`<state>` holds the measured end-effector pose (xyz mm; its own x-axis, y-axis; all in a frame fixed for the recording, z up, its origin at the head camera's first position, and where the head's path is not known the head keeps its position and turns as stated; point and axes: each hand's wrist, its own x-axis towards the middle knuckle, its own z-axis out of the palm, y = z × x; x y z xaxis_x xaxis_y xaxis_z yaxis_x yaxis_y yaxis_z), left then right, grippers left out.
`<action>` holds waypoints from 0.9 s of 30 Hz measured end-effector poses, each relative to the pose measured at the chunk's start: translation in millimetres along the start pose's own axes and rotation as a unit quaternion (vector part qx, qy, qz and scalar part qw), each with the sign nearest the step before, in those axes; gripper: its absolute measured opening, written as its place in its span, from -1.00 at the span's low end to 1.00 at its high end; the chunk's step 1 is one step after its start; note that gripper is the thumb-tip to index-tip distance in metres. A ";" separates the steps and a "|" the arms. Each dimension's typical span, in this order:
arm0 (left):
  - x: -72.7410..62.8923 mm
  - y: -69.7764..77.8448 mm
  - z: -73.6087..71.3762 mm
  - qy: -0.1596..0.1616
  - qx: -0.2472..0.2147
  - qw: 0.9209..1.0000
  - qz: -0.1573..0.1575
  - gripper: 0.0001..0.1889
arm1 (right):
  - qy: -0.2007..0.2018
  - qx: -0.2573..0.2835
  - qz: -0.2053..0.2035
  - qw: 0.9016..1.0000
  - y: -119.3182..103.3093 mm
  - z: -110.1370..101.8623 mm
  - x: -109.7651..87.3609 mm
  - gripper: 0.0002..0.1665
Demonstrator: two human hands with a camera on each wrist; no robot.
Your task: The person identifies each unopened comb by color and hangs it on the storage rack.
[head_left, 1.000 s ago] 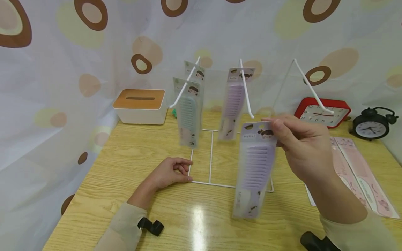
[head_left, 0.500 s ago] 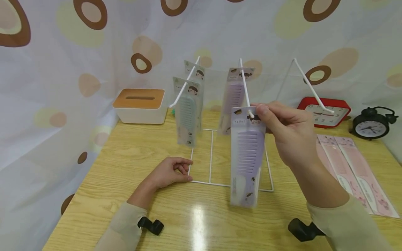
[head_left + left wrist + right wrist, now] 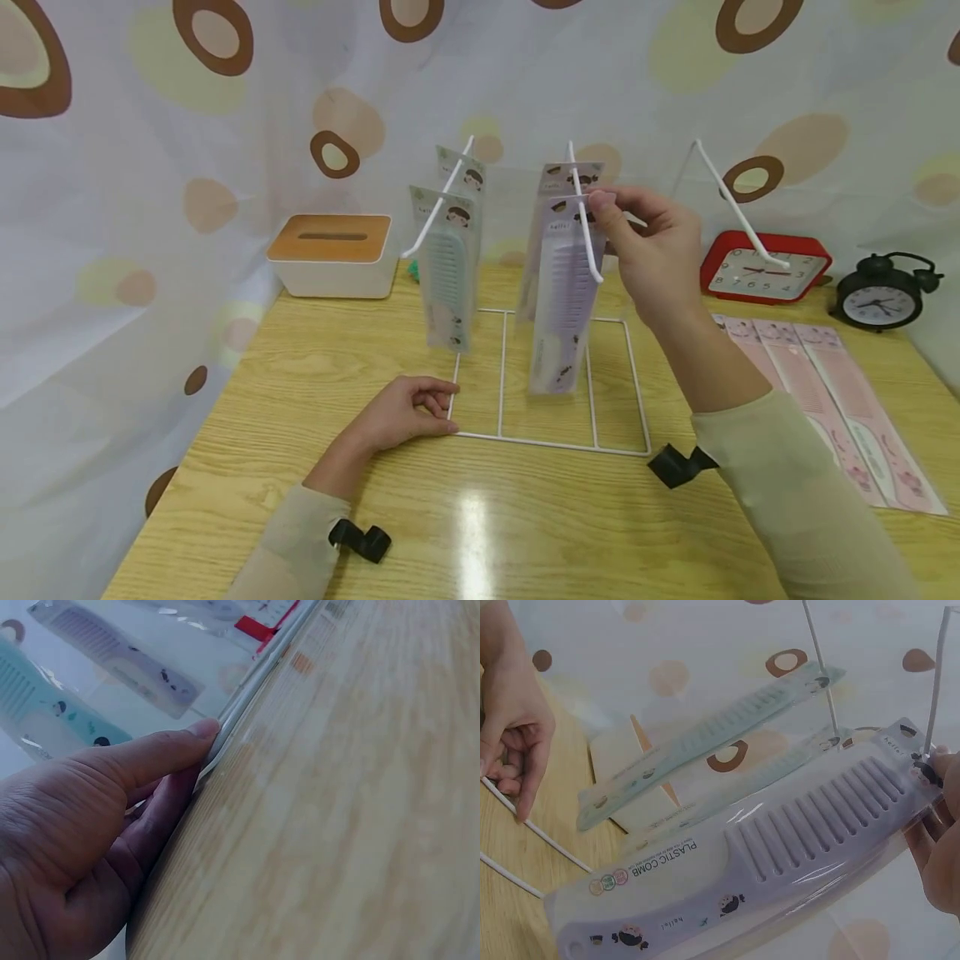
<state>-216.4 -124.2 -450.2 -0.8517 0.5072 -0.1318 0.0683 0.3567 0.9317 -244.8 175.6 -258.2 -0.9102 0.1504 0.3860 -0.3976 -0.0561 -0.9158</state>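
- Wood table [image 3: 420, 517].
- Front purple comb [image 3: 558, 308]: on its hook [image 3: 589, 237], long way up-and-down.
- Right hand [image 3: 660, 250], nearer, pinches its top right.
- Left hand [image 3: 408, 408], farther, pinches the rack [image 3: 551, 443].

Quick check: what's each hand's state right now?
Left hand: closed, pinching the white, rectangular-based wire rack at its base.
Right hand: closed, holding the front lilac plastic comb in clear packaging by its top.
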 end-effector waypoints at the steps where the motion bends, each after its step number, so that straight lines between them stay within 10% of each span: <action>1: 0.2 -0.1 0.6 -0.001 0.000 1.000 0.000 -0.42 | -0.001 0.005 0.000 1.000 1.0 -0.7 1.5 -0.85; 16: -0.8 -0.8 1.0 0.004 -0.001 1.000 -0.001 -0.42 | -0.060 0.022 0.029 0.998 1.1 -13.3 0.7 -0.93; 27: -1.0 -0.3 0.8 0.007 0.009 1.000 -0.003 -0.42 | -0.164 -0.060 0.041 0.984 31.7 -66.0 -9.0 -0.56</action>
<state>-215.1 -124.3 -450.7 -0.8592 0.4944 -0.1319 0.0727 0.3732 0.9249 -241.6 237.6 -298.0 -0.9347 -0.1777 0.3077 -0.3231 0.0646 -0.9442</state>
